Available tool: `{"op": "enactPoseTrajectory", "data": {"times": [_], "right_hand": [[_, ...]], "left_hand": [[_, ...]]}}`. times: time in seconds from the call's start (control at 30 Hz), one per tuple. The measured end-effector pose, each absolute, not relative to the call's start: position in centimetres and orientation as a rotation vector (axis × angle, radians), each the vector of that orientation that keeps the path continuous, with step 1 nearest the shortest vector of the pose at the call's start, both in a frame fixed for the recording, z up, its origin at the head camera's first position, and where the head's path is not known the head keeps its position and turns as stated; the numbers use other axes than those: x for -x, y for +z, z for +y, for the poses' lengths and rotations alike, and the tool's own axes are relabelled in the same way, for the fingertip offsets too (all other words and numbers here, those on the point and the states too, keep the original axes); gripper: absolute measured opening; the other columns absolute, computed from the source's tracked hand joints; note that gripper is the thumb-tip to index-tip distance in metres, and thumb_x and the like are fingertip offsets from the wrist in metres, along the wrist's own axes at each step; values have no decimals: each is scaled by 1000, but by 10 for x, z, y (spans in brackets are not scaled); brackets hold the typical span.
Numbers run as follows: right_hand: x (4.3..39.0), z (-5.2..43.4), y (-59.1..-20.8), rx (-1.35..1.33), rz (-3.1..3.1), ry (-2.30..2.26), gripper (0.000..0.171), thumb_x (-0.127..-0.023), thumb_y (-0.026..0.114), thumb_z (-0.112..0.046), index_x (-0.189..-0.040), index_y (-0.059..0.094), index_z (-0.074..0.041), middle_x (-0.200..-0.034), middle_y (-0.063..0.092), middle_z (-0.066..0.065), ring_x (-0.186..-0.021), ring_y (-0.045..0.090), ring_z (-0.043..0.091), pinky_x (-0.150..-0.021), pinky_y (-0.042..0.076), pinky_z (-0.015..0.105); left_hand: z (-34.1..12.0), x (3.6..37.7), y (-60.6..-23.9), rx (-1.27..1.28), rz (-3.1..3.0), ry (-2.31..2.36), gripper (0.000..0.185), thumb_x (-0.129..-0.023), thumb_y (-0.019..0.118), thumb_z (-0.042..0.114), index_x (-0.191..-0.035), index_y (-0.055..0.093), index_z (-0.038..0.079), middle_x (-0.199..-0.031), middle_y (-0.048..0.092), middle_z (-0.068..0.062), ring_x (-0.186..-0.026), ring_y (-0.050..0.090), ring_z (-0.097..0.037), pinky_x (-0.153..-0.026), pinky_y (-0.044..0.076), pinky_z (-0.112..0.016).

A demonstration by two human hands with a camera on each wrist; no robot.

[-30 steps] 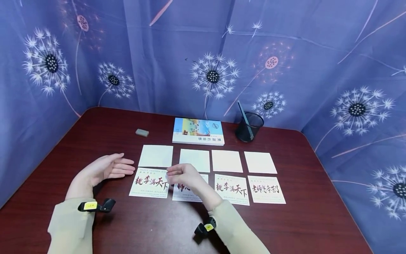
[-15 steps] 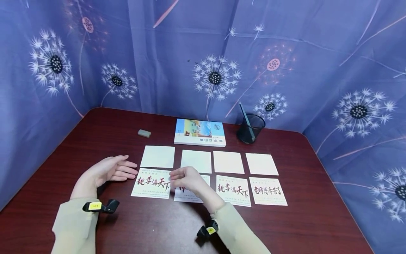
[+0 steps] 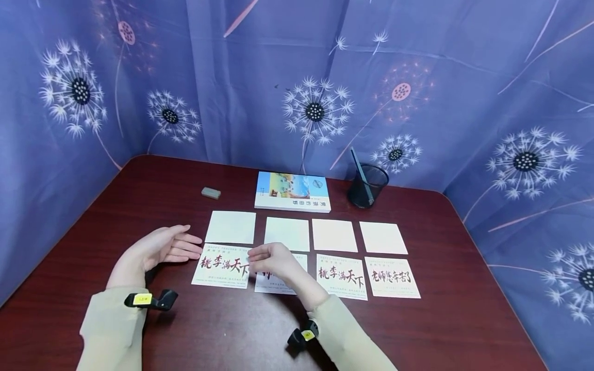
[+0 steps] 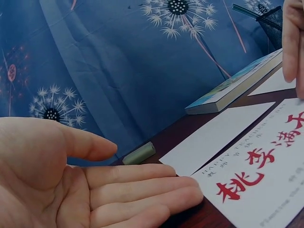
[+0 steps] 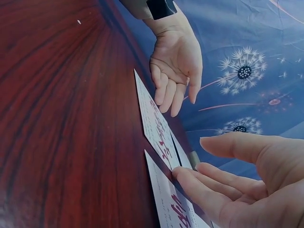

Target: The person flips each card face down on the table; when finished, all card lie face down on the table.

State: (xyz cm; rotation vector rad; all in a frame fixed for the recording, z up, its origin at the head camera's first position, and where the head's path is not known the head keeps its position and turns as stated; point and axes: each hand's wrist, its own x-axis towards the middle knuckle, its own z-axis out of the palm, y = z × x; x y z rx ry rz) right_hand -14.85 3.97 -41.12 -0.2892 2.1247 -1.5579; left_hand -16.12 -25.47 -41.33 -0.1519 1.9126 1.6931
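Note:
My left hand [image 3: 169, 248] is beside the leftmost printed card [image 3: 221, 275], palm turned inward, fingers straight and holding nothing. In the left wrist view its fingertips [image 4: 187, 192] come right up to the card's edge. My right hand [image 3: 275, 262] is over the neighbouring printed card [image 3: 274, 286] and hides part of its red lettering. Its fingers are extended with the thumb apart, and nothing is between them in the right wrist view. Both hands flank the leftmost card, which bears large red Chinese characters and lies flat.
Two more printed cards [image 3: 342, 278] [image 3: 392, 277] continue the front row. Behind lies a row of blank white cards [image 3: 230, 227]. Farther back are a small grey-green block [image 3: 211, 192], a book [image 3: 292, 192] and a black mesh pen holder [image 3: 366, 186] with a pencil. A blue dandelion curtain surrounds the table.
The head view has shifted slightly, so everything sits a little farther right in the picture. Both hands keep nearly the same place relative to the cards.

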Motion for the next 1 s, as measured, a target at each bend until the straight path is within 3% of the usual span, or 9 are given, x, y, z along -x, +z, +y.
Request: {"op": "enactPoseTrajectory", "data": {"times": [0.57, 1.0], "right_hand": [[150, 38, -416, 292, 2131, -1567, 37, -81, 66, 2, -117, 64, 12, -110, 70, 24, -94, 69, 22, -83, 58, 29], [149, 36, -414, 257, 2139, -1567, 35, -81, 69, 2, -115, 65, 11, -109, 70, 24, -93, 69, 22, -84, 58, 28]], "left_hand": [[-254, 160, -418, 228, 1919, 1720, 61, -106, 30, 34, -136, 43, -18, -97, 75, -1, -86, 73, -11, -78, 59, -25], [-250, 162, -420, 218, 1942, 1712, 60, -106, 32, 35, -144, 38, -11, -112, 70, -2, -90, 71, -10, -79, 59, -25]]}}
